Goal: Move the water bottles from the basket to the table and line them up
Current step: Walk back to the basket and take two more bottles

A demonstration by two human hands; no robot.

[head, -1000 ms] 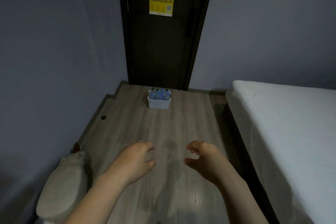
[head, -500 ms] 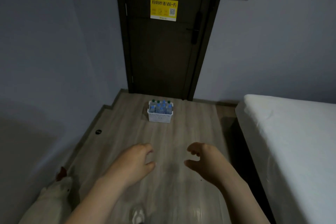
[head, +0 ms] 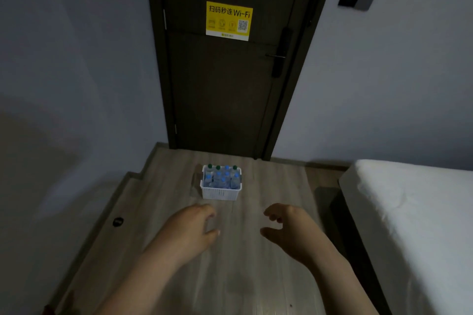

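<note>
And here we are right at the start: the white basket point(head: 221, 193) sits on the wood floor point(head: 243, 276) just in front of the dark door point(head: 225, 97). It is packed with water bottles point(head: 222, 178), all upright, blue caps on the near side and green caps along the back row. Both hands are held out low in front, well short of the basket. The left hand point(head: 190, 231) and the right hand point(head: 289, 230) face each other with a gap between them, fingers loosely curled, thumbs out, holding nothing at all. Not one bottle is out yet, so by my read this is the approach step: getting to the basket. There's no worktop in view from here, mind you, just the bed point(head: 414, 212) with its white sheet on the right, bare walls either side, and a yellow Wi-Fi sticker point(head: 228, 20) on the door. What does the next move call for? Closing the gap and getting down low, since the basket is on the floor. Then it's either taking the basket by its two sides, which that two-handed pose would suit, or picking out bottles by the neck. They're crammed tight, so a grab at one may drag its neighbours; a straight upward lift looks the safest bet. After that the worktop has to be found, wherever it stands.
</note>
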